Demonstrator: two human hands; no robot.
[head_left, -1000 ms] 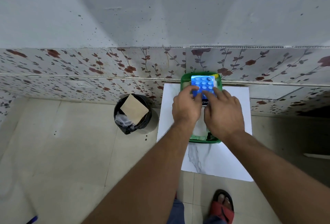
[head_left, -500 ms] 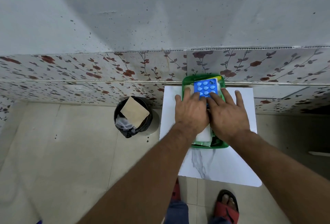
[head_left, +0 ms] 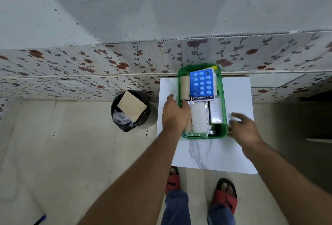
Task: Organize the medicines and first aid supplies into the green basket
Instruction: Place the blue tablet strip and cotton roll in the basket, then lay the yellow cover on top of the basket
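- The green plastic basket (head_left: 222, 88) sat on a white marble-patterned tabletop (head_left: 237, 95), its far end close to the wall with the red-flower tiles (head_left: 89, 65)
- Inside the basket, at the far end, a blue blister sheet of round tablets (head_left: 201, 83) lay flat on top, with a dark-blue printed strip (head_left: 202, 97) showing just beneath its near edge
- A tan cardboard-coloured roll (head_left: 185, 88) lay along the basket's left wall, beside the blister sheet
- Nearer the person, a white gauze roll in clear wrap (head_left: 198, 118) lay lengthwise in the middle of the basket, and a small pale printed box (head_left: 216, 110) lay to its right against the right wall
- The left hand (head_left: 175, 115) rested over the basket's left rim, fingers loosely spread and reaching just inside beside the gauze roll; it gripped nothing that could be seen
- The right hand (head_left: 244, 129) was outside the basket, just beside its near right corner above the tabletop, fingers spread and blurred, holding nothing
- On the tiled floor to the left of the table stood a black round bin (head_left: 115, 106) with a brown square of cardboard (head_left: 131, 105) resting on its top
- Two feet in red sandals (head_left: 226, 197) stood at the table's near edge
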